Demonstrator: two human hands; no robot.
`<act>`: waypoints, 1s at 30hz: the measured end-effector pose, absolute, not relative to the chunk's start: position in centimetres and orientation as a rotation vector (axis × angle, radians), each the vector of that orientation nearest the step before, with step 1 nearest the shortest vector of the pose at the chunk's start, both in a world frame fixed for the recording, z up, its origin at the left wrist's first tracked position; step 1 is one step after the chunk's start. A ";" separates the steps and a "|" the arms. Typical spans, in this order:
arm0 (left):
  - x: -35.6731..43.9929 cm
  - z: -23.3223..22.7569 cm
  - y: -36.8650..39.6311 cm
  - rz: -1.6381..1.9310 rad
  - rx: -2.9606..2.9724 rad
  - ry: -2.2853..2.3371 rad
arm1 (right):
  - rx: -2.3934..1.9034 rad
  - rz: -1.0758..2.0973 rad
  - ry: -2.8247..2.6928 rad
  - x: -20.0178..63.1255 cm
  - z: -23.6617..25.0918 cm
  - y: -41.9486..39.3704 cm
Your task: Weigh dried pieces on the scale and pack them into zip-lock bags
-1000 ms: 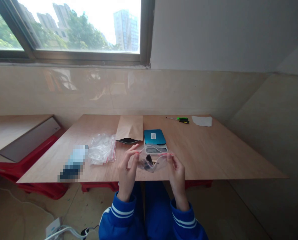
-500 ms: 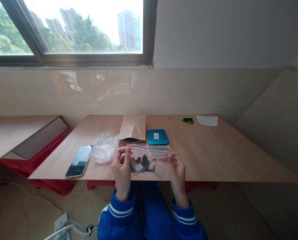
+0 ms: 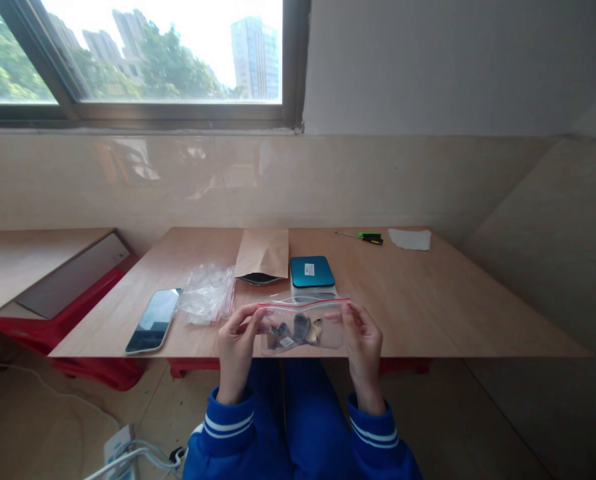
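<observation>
Small dark parts already sit inside the clear zip bag (image 3: 303, 325), pinched at its ends between left hand (image 3: 237, 343) and right hand (image 3: 365, 343), its red strip apparently not yet pressed closed

Left hand (image 3: 237, 340), right hand (image 3: 364, 340) holding clear zip bag (image 3: 303, 325), wooden table (image 3: 428, 300)
</observation>
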State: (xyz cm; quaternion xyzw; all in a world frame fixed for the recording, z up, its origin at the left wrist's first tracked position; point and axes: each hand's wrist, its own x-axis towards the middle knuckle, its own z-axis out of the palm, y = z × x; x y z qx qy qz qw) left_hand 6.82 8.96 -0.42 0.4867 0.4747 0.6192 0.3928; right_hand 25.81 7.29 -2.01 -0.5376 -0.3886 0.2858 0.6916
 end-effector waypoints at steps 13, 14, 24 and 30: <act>7.5 -1.1 8.7 1.597 1.320 1.235 | -1.194 0.557 -0.869 26.2 -2.5 6.6; 7.7 -1.1 8.7 1.604 1.316 1.242 | -1.197 0.556 -0.869 26.2 -2.5 6.6; 7.7 -1.2 8.5 1.602 1.296 1.292 | -1.285 0.449 -0.833 26.6 -2.6 6.5; 7.6 -1.3 8.1 1.647 1.336 1.279 | -1.271 0.409 -0.856 26.4 -2.3 6.4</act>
